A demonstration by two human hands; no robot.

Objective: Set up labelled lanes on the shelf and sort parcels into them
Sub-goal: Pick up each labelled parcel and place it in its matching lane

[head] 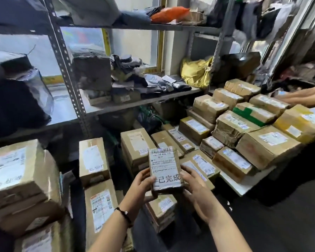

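A small parcel (165, 170) sits in the lower centre of the frame, held upright between both hands with its white label facing the camera. The left hand (140, 186) grips its left edge, thumb pressed on the label. The right hand (196, 193) curls round its right edge. A dark bracelet (125, 213) circles the left wrist. Behind, in the upper left, a metal shelf (67, 70) carries dark bags and a yellow bag (196, 71). Brown boxes (251, 142) crowd a white board (244, 188) at right, and more stacked boxes (22, 171) stand at lower left. Another person's arm (307, 96) reaches in at the right edge.
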